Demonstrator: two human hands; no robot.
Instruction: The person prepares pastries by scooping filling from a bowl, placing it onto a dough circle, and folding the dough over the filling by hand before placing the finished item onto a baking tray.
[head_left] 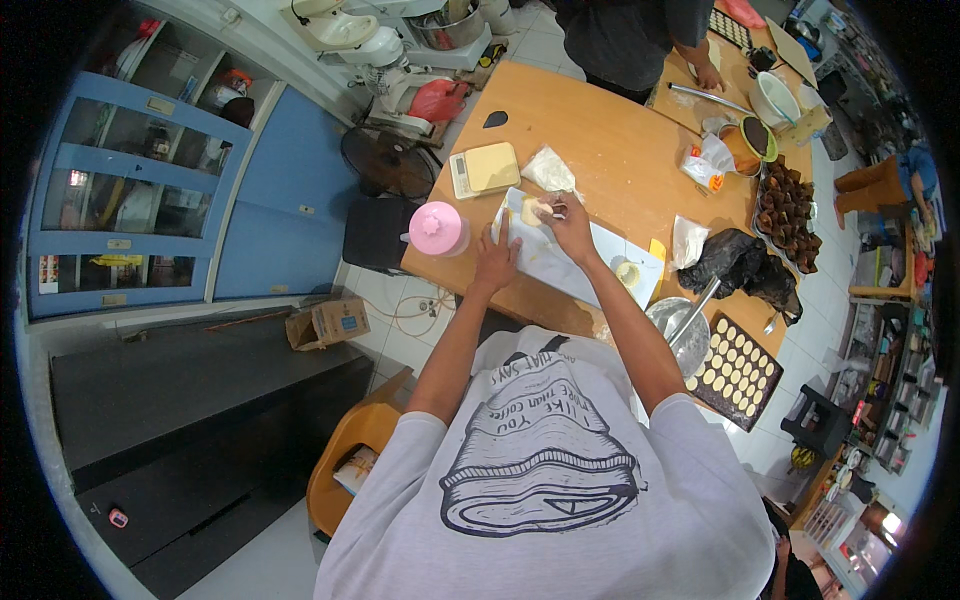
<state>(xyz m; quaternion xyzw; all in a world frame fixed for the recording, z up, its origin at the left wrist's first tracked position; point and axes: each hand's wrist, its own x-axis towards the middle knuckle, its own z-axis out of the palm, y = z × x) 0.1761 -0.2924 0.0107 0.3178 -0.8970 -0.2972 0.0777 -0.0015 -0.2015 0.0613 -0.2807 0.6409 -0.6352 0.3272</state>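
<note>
A white board or sheet [590, 262] lies along the near edge of the wooden table. My left hand [496, 262] rests at its left end, fingers stretched out and apart. Over the same end, my right hand [570, 228] has its fingers bent in a pinch at the edge of a pale, dough-like piece [535, 211]. The exact grip is partly hidden by the fingers. A round, pale ring-shaped thing [628, 273] sits at the board's right end. Beside my left hand stands a pink lidded jug [437, 230].
A kitchen scale [485, 170] and a white plastic bag [548, 170] lie beyond the board. To the right are a metal bowl [690, 345], a dark tray of small pale rounds [757, 388], a black plastic bag [728, 258] and brown paper cups [787, 215]. A co-worker [620, 45] stands across the table.
</note>
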